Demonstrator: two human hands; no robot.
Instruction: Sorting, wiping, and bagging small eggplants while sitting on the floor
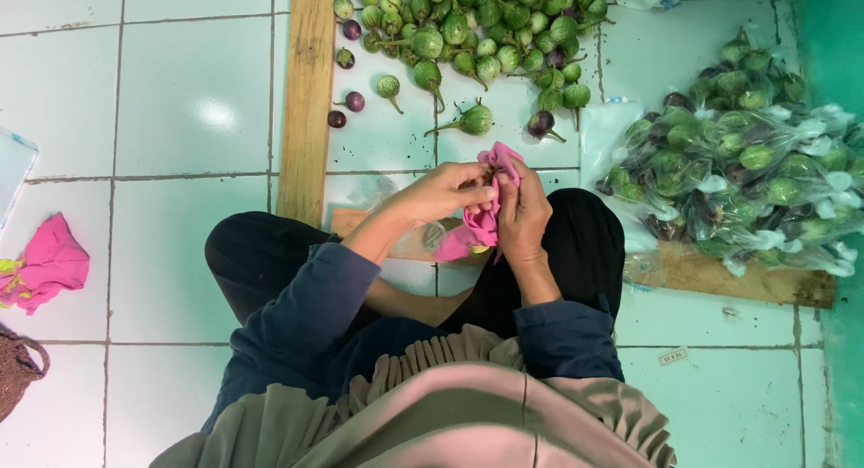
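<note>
Sitting on pale tiled floor [180,99], centre frame: left hand [447,191] and right hand [522,218] both pinched shut on pink plastic bag [481,220]. Loose green eggplants [477,27] top centre; bagged eggplants [747,171] right; wooden plank [307,99] upper left.

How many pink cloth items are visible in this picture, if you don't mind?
2: one pink cloth held between the left hand and right hand, one pink bundle on the floor at far left. Others may be hidden.
</note>
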